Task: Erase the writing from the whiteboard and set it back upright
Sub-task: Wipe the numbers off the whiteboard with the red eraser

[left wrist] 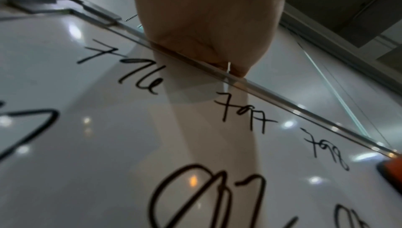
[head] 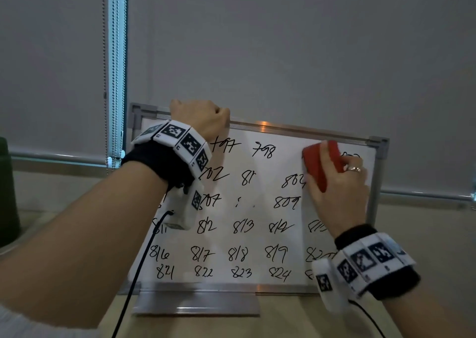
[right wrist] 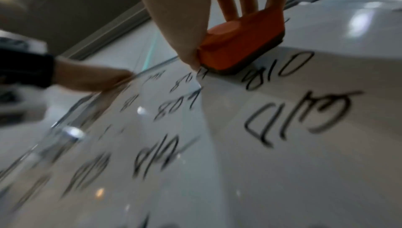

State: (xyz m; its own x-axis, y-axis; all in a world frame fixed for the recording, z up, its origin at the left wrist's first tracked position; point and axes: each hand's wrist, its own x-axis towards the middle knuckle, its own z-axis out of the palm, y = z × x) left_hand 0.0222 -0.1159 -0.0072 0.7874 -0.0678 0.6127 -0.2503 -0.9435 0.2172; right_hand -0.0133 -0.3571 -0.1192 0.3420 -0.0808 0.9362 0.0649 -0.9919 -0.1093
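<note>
A small framed whiteboard point(head: 260, 209) stands on a metal foot on the table, covered with rows of black handwritten numbers. My left hand point(head: 199, 120) grips its top frame edge near the left corner; the left wrist view shows the palm point(left wrist: 206, 25) pressed on that edge. My right hand point(head: 340, 183) holds a red eraser point(head: 320, 162) against the board's upper right area. In the right wrist view the eraser point(right wrist: 241, 42) sits pad-down on the board point(right wrist: 282, 145), pinched between thumb and fingers. Some writing beside the eraser looks smeared.
The metal foot point(head: 195, 303) rests on a beige table. Grey roller blinds point(head: 283, 41) with bead chains point(head: 113, 80) hang close behind the board. A dark green object point(head: 7, 191) stands at the far left edge. Cables run from both wrist bands.
</note>
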